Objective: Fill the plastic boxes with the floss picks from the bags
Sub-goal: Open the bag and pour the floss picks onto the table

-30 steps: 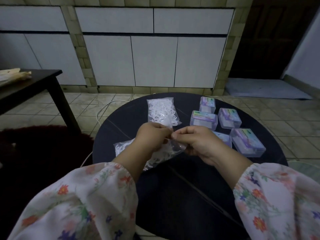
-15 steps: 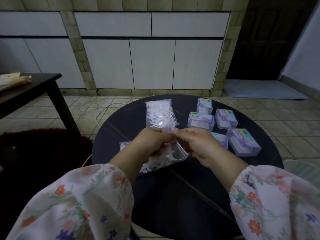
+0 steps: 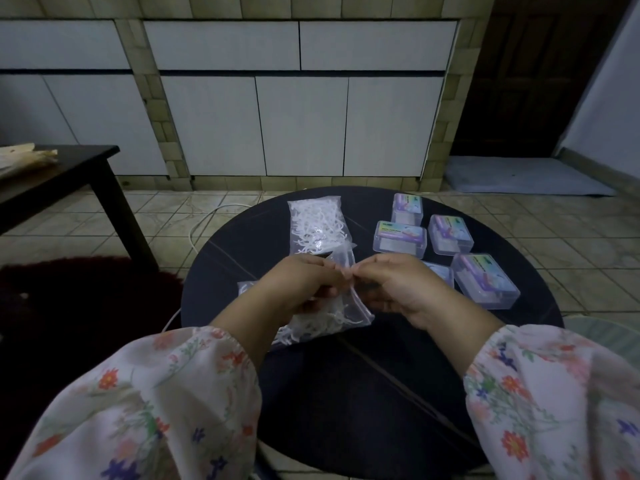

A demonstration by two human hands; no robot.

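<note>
- A clear bag (image 3: 325, 317) of white floss picks is held over the near middle of the round dark table (image 3: 346, 393), its lower end hanging toward the tabletop.
- The bag's top edge is pinched from both sides: left hand (image 3: 301, 289) and right hand (image 3: 398, 289), fingertips almost meeting above it.
- A second bag (image 3: 317, 226), full and untouched, lies flat on the table just beyond the hands.
- Five lidded plastic boxes (image 3: 400, 237) are grouped on the table's far right part, right of the second bag; one is partly hidden behind the right hand.
- Floral sleeves (image 3: 156, 403) are seen at both wrists.
</note>
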